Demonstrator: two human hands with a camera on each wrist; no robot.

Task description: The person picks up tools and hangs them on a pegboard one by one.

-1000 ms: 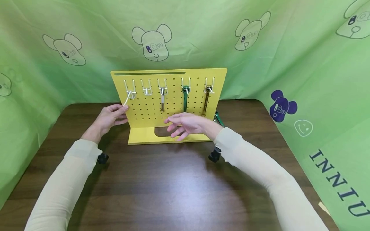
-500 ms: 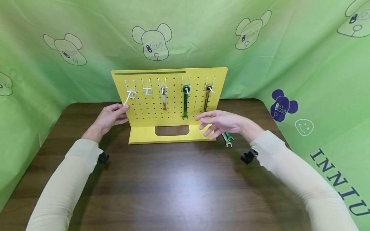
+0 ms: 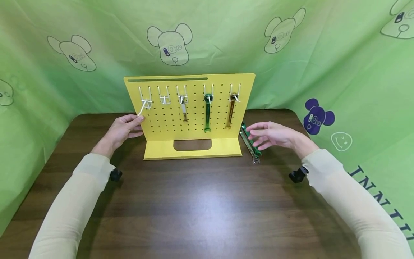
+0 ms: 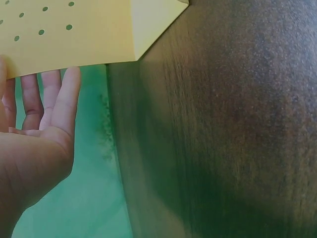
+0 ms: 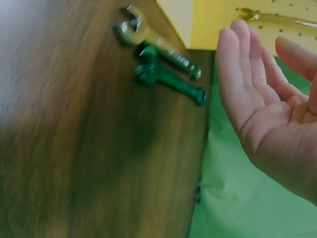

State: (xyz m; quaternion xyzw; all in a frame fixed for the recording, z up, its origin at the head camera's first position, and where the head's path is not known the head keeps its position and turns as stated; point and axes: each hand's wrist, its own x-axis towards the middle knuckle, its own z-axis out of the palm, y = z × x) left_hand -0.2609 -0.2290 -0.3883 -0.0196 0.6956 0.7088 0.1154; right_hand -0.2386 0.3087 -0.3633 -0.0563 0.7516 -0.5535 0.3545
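My left hand (image 3: 121, 131) pinches the left edge of a yellow pegboard (image 3: 168, 126), thumb in front and fingers behind. From its white hooks hang a small silver wrench (image 3: 184, 109), a green wrench (image 3: 207, 114) and a bronze-coloured wrench (image 3: 231, 113). My right hand (image 3: 273, 136) is off the board's right side, fingers loosely extended and holding nothing. Just left of it, a silver wrench (image 3: 249, 145) and another green wrench (image 5: 168, 77) lie side by side on the table. In the head view the fingers partly cover that green wrench.
Two bare white hooks are at the board's left, the outermost hook (image 3: 146, 103) and its neighbour (image 3: 165, 100). The board's base (image 3: 194, 154) stands on a brown wooden table (image 3: 194, 201). A green printed curtain (image 3: 220, 43) hangs behind and at both sides.
My right hand has moved right, from in front of the board to beside the loose wrenches, uncovering the hanging ones. The small silver wrench's lower end has swung slightly right. My left hand keeps its grip.
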